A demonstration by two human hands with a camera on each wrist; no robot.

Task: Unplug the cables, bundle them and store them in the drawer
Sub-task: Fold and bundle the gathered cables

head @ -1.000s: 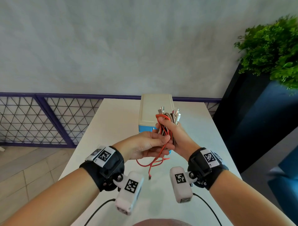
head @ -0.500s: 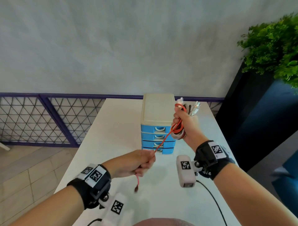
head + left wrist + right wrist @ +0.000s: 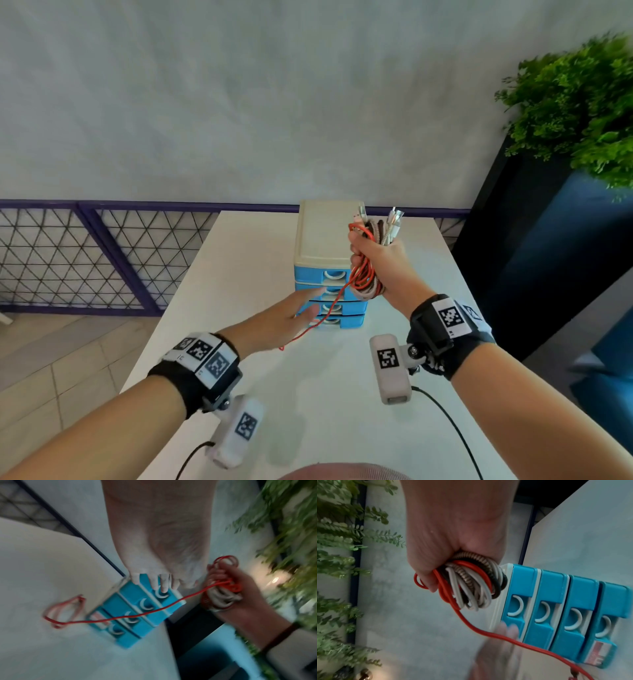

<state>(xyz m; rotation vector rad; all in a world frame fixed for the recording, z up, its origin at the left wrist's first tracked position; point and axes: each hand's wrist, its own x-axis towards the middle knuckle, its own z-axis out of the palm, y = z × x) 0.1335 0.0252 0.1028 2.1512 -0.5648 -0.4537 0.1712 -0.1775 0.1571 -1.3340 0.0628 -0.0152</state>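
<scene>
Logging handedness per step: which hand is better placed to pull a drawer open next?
Left. The left hand is empty, fingers out at the drawer unit; the right hand grips the cable bundle.

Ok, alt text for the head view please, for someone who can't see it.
The right hand grips a cable bundle beside a blue drawer unit; the open left hand reaches toward its drawers, a red cable tail trailing onto the white table.
</scene>
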